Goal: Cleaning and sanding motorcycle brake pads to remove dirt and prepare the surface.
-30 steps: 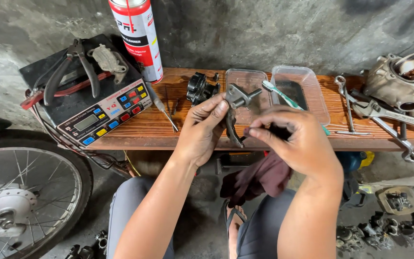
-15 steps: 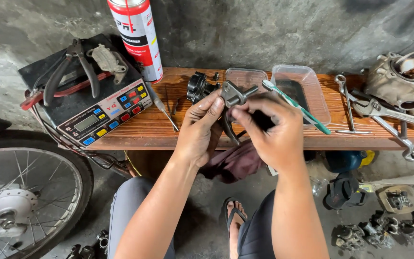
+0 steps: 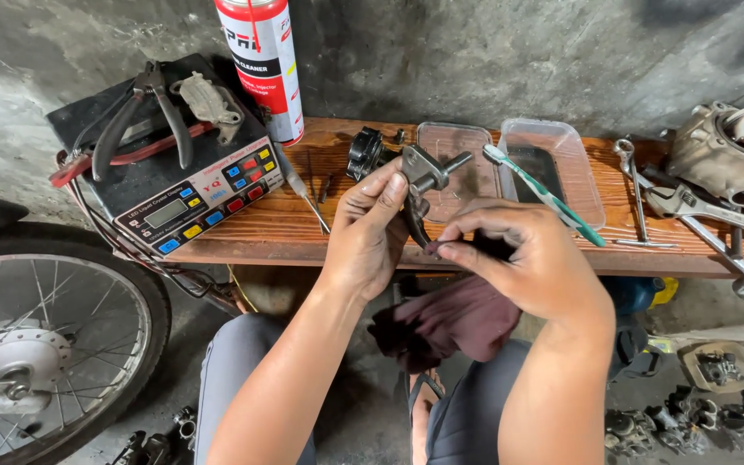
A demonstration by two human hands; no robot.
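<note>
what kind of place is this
Most likely a small motorcycle repair workshop. A spoked wheel stands at the left, wrenches and an engine part lie on the wooden bench, and the left hand holds a small metal part.

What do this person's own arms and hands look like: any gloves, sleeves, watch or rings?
Both forearms are bare, with no sleeves in view. The left hand and right hand wear no gloves. No watch, ring or bracelet shows. The fingertips look smudged with dark grime.

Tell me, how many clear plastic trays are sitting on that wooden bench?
2. One clear tray lies just behind the metal part the left hand holds; the other tray sits beside it to the right, with a toothbrush across it.
</note>
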